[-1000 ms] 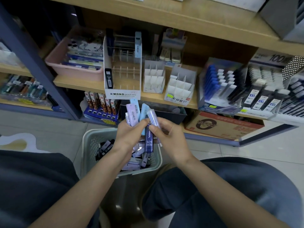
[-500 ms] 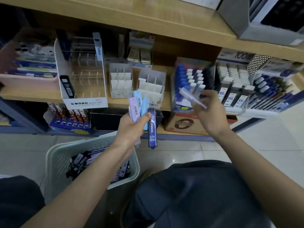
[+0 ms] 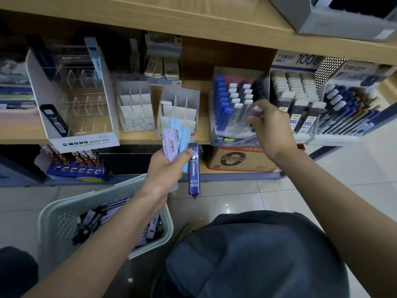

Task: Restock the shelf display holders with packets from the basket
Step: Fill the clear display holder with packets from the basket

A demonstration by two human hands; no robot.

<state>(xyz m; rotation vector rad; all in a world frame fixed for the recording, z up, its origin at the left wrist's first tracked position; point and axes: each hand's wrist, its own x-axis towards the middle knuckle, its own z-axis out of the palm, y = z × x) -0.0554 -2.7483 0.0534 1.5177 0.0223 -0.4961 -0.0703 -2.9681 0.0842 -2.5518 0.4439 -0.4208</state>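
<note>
Holding a clear packet at the tiered holder, a fan of packets in the other hand

A wooden shelf (image 3: 139, 137) carries a row of display holders. Below it, on the tiled floor at lower left, stands a pale perforated basket (image 3: 58, 214) with loose packets (image 3: 94, 220), dark and lilac, heaped inside. At the left of the shelf, the big MONO holder (image 3: 86, 140) is nearly bare, with one black packet (image 3: 54, 121) in its front left corner. Two white card holders (image 3: 136, 108) stand just to its right. Further right sits the tiered holder (image 3: 227, 108), filled with a column of blue-capped packets and columns of white-capped clear ones.

The right hand (image 3: 271, 130) is up at the front right of that tiered holder, fingers curled round a clear packet (image 3: 254, 110) with a white cap. Blur hides whether the packet's lower end sits in a slot. The left hand (image 3: 165, 172) is above the basket's far rim, just below the shelf edge, gripping a fan of packets. These are a lilac packet (image 3: 169, 145), light blue packets (image 3: 185, 143) behind it, and a dark blue packet (image 3: 194, 168) marked 0.7, pinched under the thumb and hanging downward.
</note>
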